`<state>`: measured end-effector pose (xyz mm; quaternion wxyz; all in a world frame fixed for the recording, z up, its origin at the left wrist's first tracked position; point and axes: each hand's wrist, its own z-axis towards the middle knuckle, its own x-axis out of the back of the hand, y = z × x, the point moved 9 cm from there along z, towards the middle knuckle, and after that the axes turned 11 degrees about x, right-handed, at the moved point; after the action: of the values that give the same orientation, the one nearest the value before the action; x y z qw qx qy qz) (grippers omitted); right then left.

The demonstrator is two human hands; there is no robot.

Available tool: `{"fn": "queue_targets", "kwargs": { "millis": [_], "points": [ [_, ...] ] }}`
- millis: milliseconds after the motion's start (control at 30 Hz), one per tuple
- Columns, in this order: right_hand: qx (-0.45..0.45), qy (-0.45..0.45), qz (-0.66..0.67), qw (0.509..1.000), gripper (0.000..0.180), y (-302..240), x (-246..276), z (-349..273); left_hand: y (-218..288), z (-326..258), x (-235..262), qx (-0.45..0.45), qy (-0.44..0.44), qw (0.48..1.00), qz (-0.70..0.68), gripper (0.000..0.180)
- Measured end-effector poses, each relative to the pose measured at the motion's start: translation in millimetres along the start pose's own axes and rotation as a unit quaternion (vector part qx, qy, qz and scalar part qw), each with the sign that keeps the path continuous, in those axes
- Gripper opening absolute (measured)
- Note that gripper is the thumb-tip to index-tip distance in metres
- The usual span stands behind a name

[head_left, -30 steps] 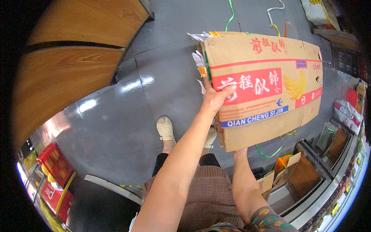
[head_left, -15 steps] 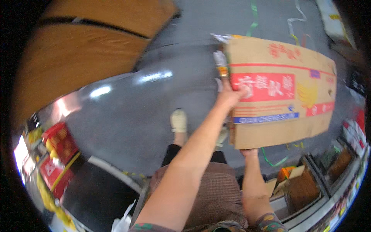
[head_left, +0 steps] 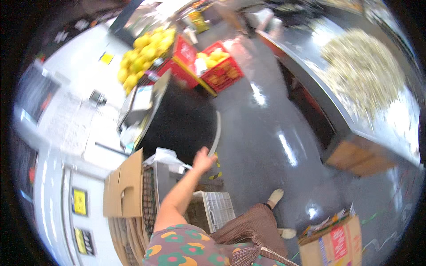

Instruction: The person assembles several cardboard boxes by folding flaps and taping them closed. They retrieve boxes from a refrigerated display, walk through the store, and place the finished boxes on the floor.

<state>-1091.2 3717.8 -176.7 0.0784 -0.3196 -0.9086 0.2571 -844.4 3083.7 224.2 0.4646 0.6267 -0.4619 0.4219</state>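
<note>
My left hand (head_left: 203, 161) reaches out over the edge of a black panel, beside a white plastic bag (head_left: 165, 157). Its fingers look apart though slightly blurred, and I see nothing in them. At the lower right is a cardboard box (head_left: 329, 249) with red and blue print, plastic scraps poking out along its upper edge. Whether it is held or stands on the floor I cannot tell. My right hand is outside the picture.
Yellow fruit (head_left: 148, 53) is heaped at the far left near a red crate (head_left: 224, 75) of fruit. A metal-edged counter (head_left: 326, 95) bears a pale stringy heap (head_left: 361, 71). An open brown carton (head_left: 124, 188) and a white plastic basket (head_left: 219, 210) are close on my left.
My view has turned left. The cardboard box, held in both hands before, is now at the lower right. My left hand has left it and stretches forward; my right hand has gone from view.
</note>
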Motion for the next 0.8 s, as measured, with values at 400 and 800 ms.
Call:
{"fn": "queue_targets", "kwargs": {
  "millis": [400, 800],
  "points": [
    [0.118, -0.119, -0.237, 0.957, 0.036, -364, -159, 41, -528, -100, 347, 0.577, 0.329, 0.747, 0.025, 0.044],
    [0.237, -0.102, -0.413, 0.874, 0.040, -569, -292, 170, -460, -114, 351, 0.545, 0.351, 0.761, -0.015, 0.036]
  ]
}}
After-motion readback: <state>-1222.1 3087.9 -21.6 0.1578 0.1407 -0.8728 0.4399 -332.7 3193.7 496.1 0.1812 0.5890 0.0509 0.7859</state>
